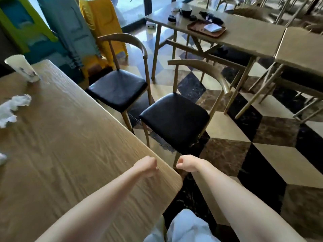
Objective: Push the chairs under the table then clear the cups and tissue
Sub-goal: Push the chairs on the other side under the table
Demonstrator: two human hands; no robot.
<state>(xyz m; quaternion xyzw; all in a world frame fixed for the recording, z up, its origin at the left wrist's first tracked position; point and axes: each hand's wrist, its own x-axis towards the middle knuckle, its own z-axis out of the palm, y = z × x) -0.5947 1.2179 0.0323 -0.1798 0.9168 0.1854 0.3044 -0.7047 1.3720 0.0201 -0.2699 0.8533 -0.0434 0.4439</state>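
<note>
Both chairs, near (174,117) and far (117,88), were left pulled out from the table (73,137); the left hand (146,166) and right hand (187,163) were curled narrow, empty, presumably readied for pushing.

Cafe/eatery: rows of tables (244,39) w/ chairs (174,117), tray (206,28)

I count two curved-back metal chairs with black padded seats, the nearer chair (174,119) and the farther chair (118,89). On my wood-grain bench (73,145) I see one white paper cup (22,69) and one large crumpled white tissue (12,109). Two bare hands show, left (146,165) and right (187,163).
</note>
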